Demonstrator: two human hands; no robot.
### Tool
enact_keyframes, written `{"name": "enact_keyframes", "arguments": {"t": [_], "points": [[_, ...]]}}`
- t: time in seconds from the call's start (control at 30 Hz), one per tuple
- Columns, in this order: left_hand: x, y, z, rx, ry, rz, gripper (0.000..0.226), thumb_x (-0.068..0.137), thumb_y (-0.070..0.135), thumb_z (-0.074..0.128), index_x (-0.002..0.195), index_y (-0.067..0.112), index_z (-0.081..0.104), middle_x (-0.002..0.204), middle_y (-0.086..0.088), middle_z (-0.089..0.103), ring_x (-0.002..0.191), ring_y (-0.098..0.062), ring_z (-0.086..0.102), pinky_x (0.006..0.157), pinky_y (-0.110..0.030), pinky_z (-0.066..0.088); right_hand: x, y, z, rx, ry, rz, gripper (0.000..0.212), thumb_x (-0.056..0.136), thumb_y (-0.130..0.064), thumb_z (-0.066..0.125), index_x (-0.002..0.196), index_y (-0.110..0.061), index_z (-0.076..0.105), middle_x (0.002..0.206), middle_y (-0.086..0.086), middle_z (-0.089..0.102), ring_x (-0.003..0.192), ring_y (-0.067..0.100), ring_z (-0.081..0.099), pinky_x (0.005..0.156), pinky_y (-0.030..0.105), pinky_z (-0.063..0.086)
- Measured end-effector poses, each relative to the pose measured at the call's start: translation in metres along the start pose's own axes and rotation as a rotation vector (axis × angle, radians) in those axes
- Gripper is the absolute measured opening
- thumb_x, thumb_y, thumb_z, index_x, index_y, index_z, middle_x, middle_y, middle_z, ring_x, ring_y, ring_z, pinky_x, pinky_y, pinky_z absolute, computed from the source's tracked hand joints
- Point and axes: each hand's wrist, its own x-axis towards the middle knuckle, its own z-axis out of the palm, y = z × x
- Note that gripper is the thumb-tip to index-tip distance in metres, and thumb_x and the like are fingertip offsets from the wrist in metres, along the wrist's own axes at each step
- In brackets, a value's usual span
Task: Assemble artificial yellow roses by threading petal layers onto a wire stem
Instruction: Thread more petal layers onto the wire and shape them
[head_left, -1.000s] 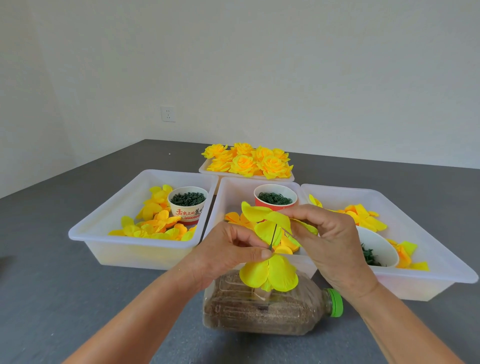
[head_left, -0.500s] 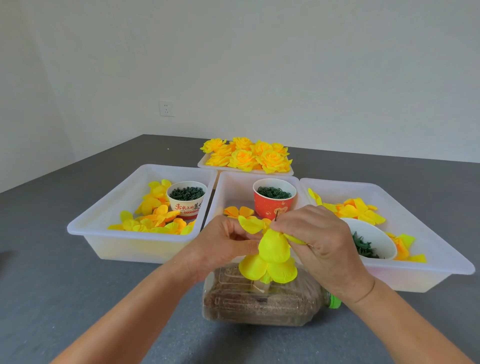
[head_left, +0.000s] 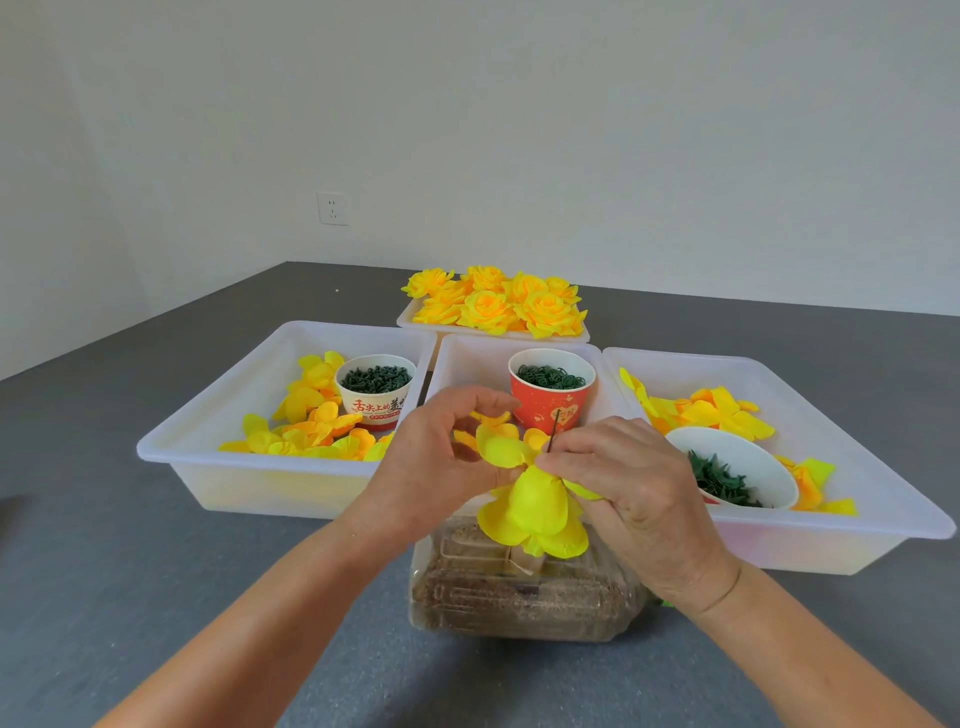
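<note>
the left hand (head_left: 436, 457) has come off the petals: a second ago its fingertips pinched beside the thin dark wire stem (head_left: 555, 428), and now its thumb and fingers are curled apart around a gap, holding nothing i can see, with one bright yellow fabric petal layer (head_left: 501, 448) standing free just at its 3 o'clock. that layer, which sat high near the wire's tip before, has slid down, and the bare tip of the wire now pokes up above it, in front of the red paper cup of green rings (head_left: 551, 395). below, the lower yellow petal cluster (head_left: 537, 514) has closed into a cupped bud where it earlier spread flat. the right hand (head_left: 631, 483), at 3 o'clock of the wire, keeps its fingertips pinched on the petals at the wire, pressing them down; exactly what lies under its fingers is hidden. the wire stands in the clear plastic bottle filled with brown grit (head_left: 519, 592), lying on the grey surface (head_left: 156, 597).

by my reading, this layer is threaded and nearly seated, so the rose still needs further layers, likely from the white plastic trays (head_left: 208, 415) at 10 and 2 o'clock.
</note>
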Motion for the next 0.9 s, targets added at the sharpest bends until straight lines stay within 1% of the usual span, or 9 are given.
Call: {"name": "enact_keyframes", "arguments": {"t": [0.07, 0.1, 0.2, 0.3, 0.37, 0.43, 0.6, 0.77, 0.9], "points": [[0.000, 0.001, 0.000, 0.080, 0.019, 0.113, 0.047, 0.065, 0.003, 0.082, 0.093, 0.038, 0.066, 0.101, 0.006, 0.061, 0.089, -0.008, 0.058, 0.077, -0.027, 0.052, -0.001, 0.000, 0.000, -0.007, -0.010, -0.006, 0.016, 0.073, 0.001, 0.069, 0.084, -0.006, 0.076, 0.083, 0.004, 0.071, 0.069, 0.028, 0.065, 0.062, 0.035, 0.049], [0.000, 0.001, 0.000, 0.096, 0.013, 0.162, 0.045, 0.066, 0.002, 0.081, 0.090, 0.038, 0.067, 0.102, 0.007, 0.060, 0.092, -0.007, 0.058, 0.078, -0.026, 0.050, -0.001, 0.000, 0.000, -0.012, -0.015, -0.013, 0.016, 0.072, 0.002, 0.069, 0.084, -0.006, 0.076, 0.083, 0.004, 0.071, 0.069, 0.028, 0.065, 0.061, 0.036, 0.049], [-0.002, 0.001, 0.002, 0.151, -0.004, 0.267, 0.033, 0.070, 0.001, 0.078, 0.088, 0.029, 0.072, 0.102, 0.003, 0.060, 0.095, -0.006, 0.057, 0.084, -0.021, 0.046, -0.002, -0.001, 0.000, -0.042, -0.030, -0.019, 0.018, 0.072, 0.003, 0.068, 0.084, -0.007, 0.076, 0.083, 0.003, 0.071, 0.070, 0.026, 0.064, 0.061, 0.034, 0.047], [-0.004, 0.000, 0.003, 0.227, -0.019, 0.339, 0.021, 0.073, 0.002, 0.075, 0.088, 0.017, 0.076, 0.097, 0.002, 0.064, 0.094, -0.013, 0.060, 0.083, -0.024, 0.048, -0.004, -0.002, 0.000, -0.059, -0.025, -0.028, 0.015, 0.080, -0.002, 0.064, 0.084, -0.008, 0.076, 0.084, 0.002, 0.071, 0.073, 0.024, 0.065, 0.064, 0.031, 0.044], [-0.004, -0.001, 0.003, 0.301, -0.023, 0.399, 0.014, 0.073, 0.004, 0.074, 0.084, 0.011, 0.077, 0.091, 0.003, 0.065, 0.091, -0.019, 0.061, 0.081, -0.025, 0.048, -0.004, -0.002, 0.000, -0.057, -0.011, -0.052, 0.025, 0.091, -0.011, 0.052, 0.084, -0.008, 0.076, 0.084, 0.001, 0.072, 0.073, 0.023, 0.066, 0.067, 0.031, 0.043], [-0.003, -0.002, 0.003, 0.373, -0.041, 0.446, 0.009, 0.073, 0.003, 0.073, 0.079, 0.008, 0.077, 0.087, 0.000, 0.067, 0.087, -0.022, 0.060, 0.078, -0.026, 0.047, -0.005, -0.003, 0.000, -0.057, -0.013, -0.079, 0.035, 0.096, -0.016, 0.044, 0.083, -0.007, 0.076, 0.083, 0.001, 0.072, 0.072, 0.022, 0.066, 0.068, 0.030, 0.046], [-0.004, -0.006, 0.002, 0.424, -0.066, 0.462, 0.009, 0.073, 0.001, 0.073, 0.077, 0.007, 0.077, 0.086, -0.003, 0.069, 0.086, -0.022, 0.060, 0.078, -0.029, 0.047, -0.009, -0.004, 0.001, -0.058, -0.032, -0.077, 0.024, 0.087, -0.010, 0.053, 0.085, -0.007, 0.076, 0.084, 0.002, 0.072, 0.073, 0.023, 0.067, 0.070, 0.035, 0.051], [-0.006, -0.007, 0.001, 0.434, -0.073, 0.477, 0.009, 0.074, 0.003, 0.072, 0.079, 0.007, 0.077, 0.084, -0.002, 0.070, 0.084, -0.022, 0.061, 0.076, -0.029, 0.048, -0.013, -0.001, 0.001, 0.007, -0.050, -0.038, 0.036, 0.097, -0.019, 0.042, 0.088, -0.009, 0.076, 0.088, 0.000, 0.072, 0.077, 0.022, 0.067, 0.070, 0.036, 0.051], [-0.006, -0.006, 0.000, 0.429, -0.069, 0.464, 0.009, 0.073, 0.006, 0.072, 0.080, 0.008, 0.077, 0.084, -0.001, 0.070, 0.084, -0.018, 0.061, 0.075, -0.028, 0.049, -0.015, 0.002, 0.003, 0.146, -0.080, 0.063, 0.026, 0.084, -0.011, 0.050, 0.089, -0.009, 0.076, 0.089, -0.001, 0.072, 0.081, 0.021, 0.065, 0.070, 0.039, 0.049]]}}
